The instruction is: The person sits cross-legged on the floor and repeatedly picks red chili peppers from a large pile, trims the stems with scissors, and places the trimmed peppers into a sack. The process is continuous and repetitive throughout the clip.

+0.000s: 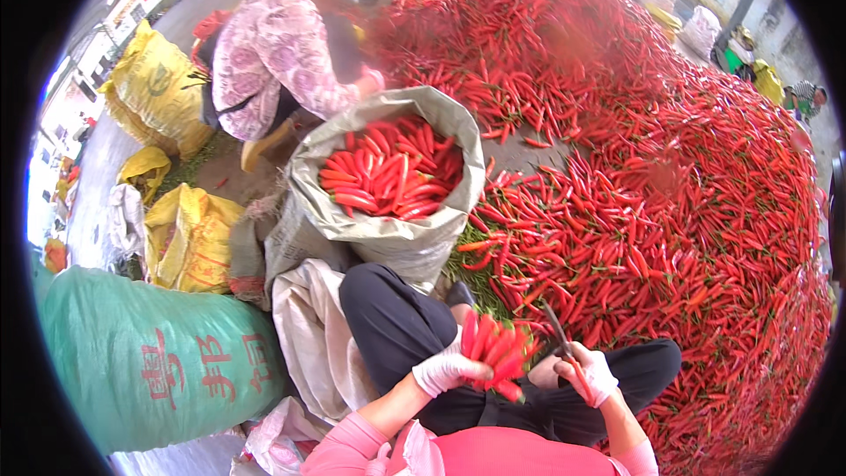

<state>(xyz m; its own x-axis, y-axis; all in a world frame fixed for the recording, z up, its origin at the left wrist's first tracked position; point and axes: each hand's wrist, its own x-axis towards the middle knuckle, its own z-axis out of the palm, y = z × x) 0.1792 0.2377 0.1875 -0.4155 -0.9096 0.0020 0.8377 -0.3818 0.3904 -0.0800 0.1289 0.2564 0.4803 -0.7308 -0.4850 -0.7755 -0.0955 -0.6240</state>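
Note:
Gathered in my gloved left hand (455,367) is a bunch of red chili peppers (497,348), their green stem ends turned mostly to the right. My right hand (588,373), gloved in white too, grips a pair of scissors (557,325) with red handles. The blades point up and away, just right of the bunch and apart from it. Straight ahead stands a whitish woven sack (310,228) with its rim rolled out, holding red chili peppers (390,168). Green cut stems (486,277) lie on the ground between that sack and the pepper pile.
A large heap of red chili peppers (661,211) spreads ahead and right. A co-worker in a patterned top (271,53) bends beyond the sack. At left are a full green sack (158,357) bearing writing and yellow sacks (192,231). White sacks (700,30) stand by the far wall.

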